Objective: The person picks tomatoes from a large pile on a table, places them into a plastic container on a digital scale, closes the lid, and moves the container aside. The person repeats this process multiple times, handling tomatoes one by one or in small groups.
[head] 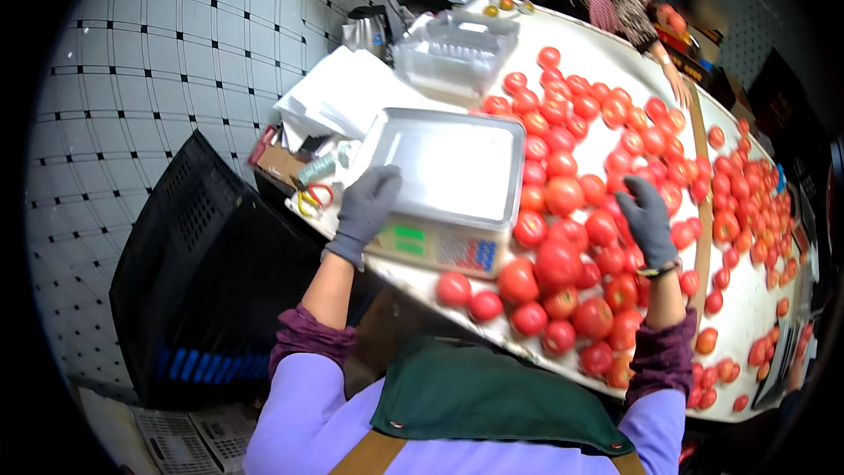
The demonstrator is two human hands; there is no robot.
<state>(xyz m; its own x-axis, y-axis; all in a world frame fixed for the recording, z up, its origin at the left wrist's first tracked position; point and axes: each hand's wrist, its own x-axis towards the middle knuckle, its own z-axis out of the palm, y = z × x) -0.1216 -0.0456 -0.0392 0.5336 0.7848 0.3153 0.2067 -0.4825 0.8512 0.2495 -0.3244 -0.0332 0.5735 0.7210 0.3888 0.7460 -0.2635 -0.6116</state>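
Observation:
A digital weighing scale (455, 171) with a bare metal pan stands on the white table before me. My left hand (372, 204), in a grey glove, is at the scale's left front corner, fingers over the pan's edge; whether it grips or only rests there is unclear. Many red tomatoes (564, 195) lie in a loose heap right of the scale, some touching each other. Over that heap is my right hand (646, 221), also gloved in grey, thumb and fingers apart with nothing visible between them. One large tomato (558, 262) sits high at the heap's front.
Clear plastic containers (455, 53), white papers (343, 95) and red-and-yellow-handled scissors (315, 198) lie around the scale. A black crate (198, 264) stands at left. A co-worker's hand (676, 82) reaches onto the table's far side. A brown strip (703, 211) divides off more tomatoes.

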